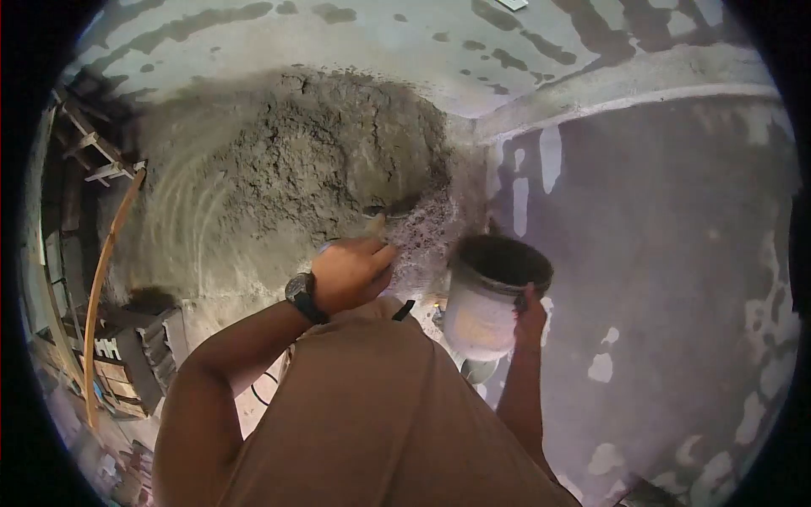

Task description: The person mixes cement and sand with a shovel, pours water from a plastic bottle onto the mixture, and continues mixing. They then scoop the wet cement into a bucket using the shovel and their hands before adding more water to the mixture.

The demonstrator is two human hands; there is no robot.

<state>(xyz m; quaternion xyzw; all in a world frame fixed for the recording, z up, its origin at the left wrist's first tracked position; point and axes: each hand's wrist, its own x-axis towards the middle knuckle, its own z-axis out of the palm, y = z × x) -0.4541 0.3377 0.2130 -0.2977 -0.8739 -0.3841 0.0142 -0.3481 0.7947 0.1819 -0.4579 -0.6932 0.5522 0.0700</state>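
A: Bucket position, markings?
B: Right of centre, right hand grasping its rim; yellowish side mark too faint to read
A: Trowel?
B: At mortar, near right edge, left hand curled round its handle

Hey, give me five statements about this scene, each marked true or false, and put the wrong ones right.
1. The bare left hand has a black wristwatch at its wrist. True.
2. The bare right hand touches nothing. False: it holds the round white bucket with the dark rim near that rim.
3. The rough heap of wet grey mortar-like material lies inside the bucket. False: it is outside, beyond the left hand.
4. A long, thin, brown wooden strip shows at the picture's left. True.
5. The bucket is upside down. False: its mouth faces up.
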